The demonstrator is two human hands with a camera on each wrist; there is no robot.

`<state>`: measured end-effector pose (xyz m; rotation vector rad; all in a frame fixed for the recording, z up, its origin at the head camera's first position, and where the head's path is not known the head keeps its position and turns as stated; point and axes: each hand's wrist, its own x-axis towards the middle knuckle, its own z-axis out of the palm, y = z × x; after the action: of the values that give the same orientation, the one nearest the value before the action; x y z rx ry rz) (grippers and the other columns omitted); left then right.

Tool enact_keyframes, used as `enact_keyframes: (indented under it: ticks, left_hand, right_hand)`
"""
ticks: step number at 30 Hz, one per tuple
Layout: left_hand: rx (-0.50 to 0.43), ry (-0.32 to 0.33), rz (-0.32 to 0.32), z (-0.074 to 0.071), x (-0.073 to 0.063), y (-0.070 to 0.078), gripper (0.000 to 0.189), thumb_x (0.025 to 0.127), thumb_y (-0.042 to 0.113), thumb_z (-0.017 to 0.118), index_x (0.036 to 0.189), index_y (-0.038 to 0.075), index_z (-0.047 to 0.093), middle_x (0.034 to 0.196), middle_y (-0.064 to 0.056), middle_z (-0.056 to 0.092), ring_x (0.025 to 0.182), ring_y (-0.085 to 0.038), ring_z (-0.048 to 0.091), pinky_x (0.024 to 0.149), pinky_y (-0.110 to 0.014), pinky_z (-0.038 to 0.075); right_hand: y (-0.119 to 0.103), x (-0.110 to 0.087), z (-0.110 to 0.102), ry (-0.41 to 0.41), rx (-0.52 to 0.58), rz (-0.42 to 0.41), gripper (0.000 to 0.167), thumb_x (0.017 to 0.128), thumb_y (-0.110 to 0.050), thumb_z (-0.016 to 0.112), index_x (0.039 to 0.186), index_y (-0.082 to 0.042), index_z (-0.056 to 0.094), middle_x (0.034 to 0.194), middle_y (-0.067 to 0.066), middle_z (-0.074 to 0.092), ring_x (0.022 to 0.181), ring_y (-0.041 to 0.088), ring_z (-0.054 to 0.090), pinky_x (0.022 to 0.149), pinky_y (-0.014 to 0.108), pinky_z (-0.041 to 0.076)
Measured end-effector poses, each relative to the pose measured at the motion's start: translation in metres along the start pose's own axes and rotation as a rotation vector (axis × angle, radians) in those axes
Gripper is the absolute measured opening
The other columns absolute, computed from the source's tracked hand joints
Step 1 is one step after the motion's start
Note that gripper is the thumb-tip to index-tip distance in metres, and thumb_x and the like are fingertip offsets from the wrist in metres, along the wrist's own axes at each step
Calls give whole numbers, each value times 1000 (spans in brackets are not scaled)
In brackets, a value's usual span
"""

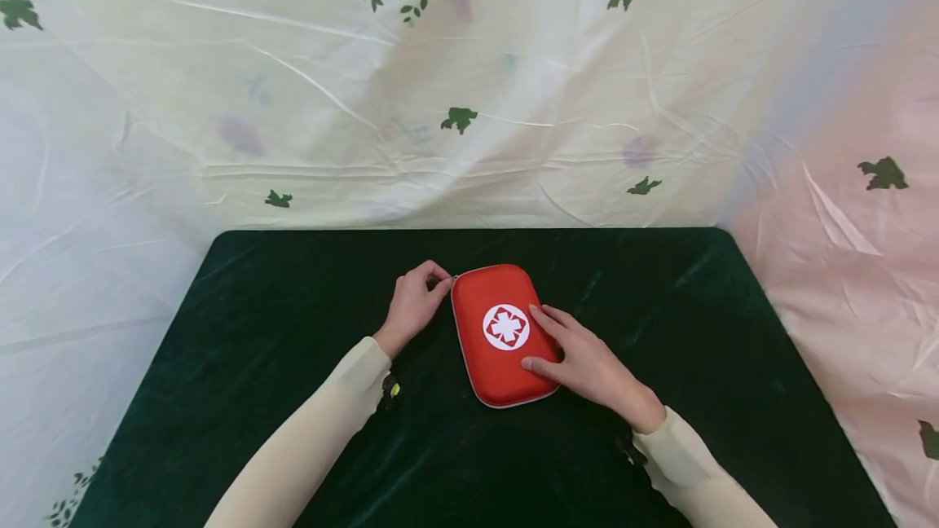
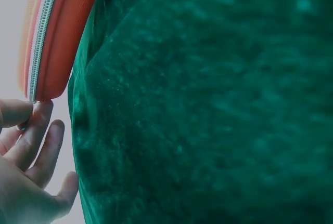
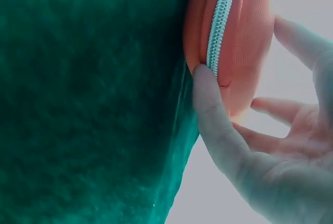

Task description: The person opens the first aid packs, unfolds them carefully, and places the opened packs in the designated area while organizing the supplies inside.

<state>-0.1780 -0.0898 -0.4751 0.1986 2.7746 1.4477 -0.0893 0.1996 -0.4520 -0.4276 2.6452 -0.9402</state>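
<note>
white-emblemed red case (image 1: 493, 369), dark-green cloth (image 1: 293, 308)

Surface (image 1: 183, 430): covered in dark green, plush-looking cloth (image 1: 734, 349); rounded at the far corners, toward ten and two o'clock.
Red case (image 1: 487, 377): lying about midway across, angled between eleven and twelve o'clock.
Emblem (image 1: 506, 327): white, round, facing up.
Zipper (image 2: 42, 37): pale, running along the side.

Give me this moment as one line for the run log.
left hand: pinches zipper pull | right hand: grips red case | case: closed, lying on dark green cloth
</note>
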Motion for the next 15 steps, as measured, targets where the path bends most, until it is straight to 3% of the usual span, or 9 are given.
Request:
enact_keyframes:
  ticks: [7, 15]
  left_hand:
    - [8, -43, 20, 4, 11, 6, 7, 102, 14, 66, 105, 9, 71, 107, -8, 75, 95, -24, 66, 88, -41, 55]
    - [24, -111, -5, 8, 17, 8, 9, 103, 15, 66, 107, 9, 70, 108, -7, 74, 92, -24, 63, 89, -40, 55]
  right_hand:
    - [-1, -8, 8, 23, 27, 50, 88, 92, -51, 75, 162, -17, 35, 164, 18, 32, 137, 39, 44, 104, 60, 47]
    - [0, -11, 13, 44, 26, 79, 87, 92, -54, 74, 162, -17, 37, 161, 18, 36, 135, 39, 47, 103, 60, 48]
